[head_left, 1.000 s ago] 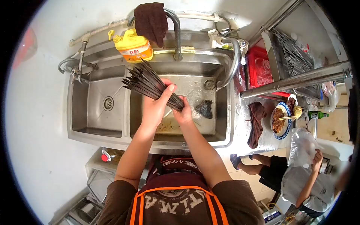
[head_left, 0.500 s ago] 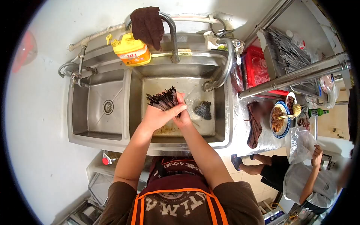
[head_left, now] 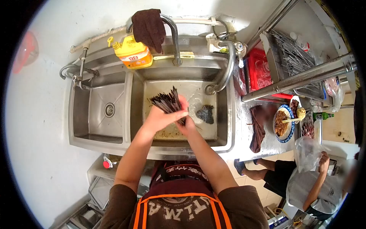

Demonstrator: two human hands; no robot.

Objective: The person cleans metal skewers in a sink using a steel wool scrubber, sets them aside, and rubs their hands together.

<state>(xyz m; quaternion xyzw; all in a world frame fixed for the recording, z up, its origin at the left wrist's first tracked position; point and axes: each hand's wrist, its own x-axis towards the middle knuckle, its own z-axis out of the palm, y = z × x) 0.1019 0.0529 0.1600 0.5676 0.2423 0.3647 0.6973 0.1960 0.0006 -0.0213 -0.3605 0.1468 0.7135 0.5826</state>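
A thick bundle of dark, thin skewers (head_left: 167,100) stands up between my hands over the larger sink basin (head_left: 223,129). My left hand (head_left: 162,120) wraps round it from the left, thumb lying across the front. On the other side my right hand (head_left: 185,123) grips the same bundle, its fingers curled behind. The lower ends are mostly hidden by my hands. A dark steel-wool scourer (head_left: 206,113) lies on the wet basin floor just right of my hands. Brown residue spots the floor of the basin below them.
Behind the basin are a yellow detergent jug (head_left: 132,53), a brush (head_left: 179,55) and a faucet draped with a brown cloth (head_left: 148,30). A smaller basin (head_left: 100,126) adjoins on the left. Right are a food plate (head_left: 283,124), a skewer rack (head_left: 293,53) and a person (head_left: 316,187) holding a plastic bag.
The skewer bundle leans slightly differently in my hands, which keep nearly the same place. At the right, the person's plastic bag has shifted a little and changed shape.
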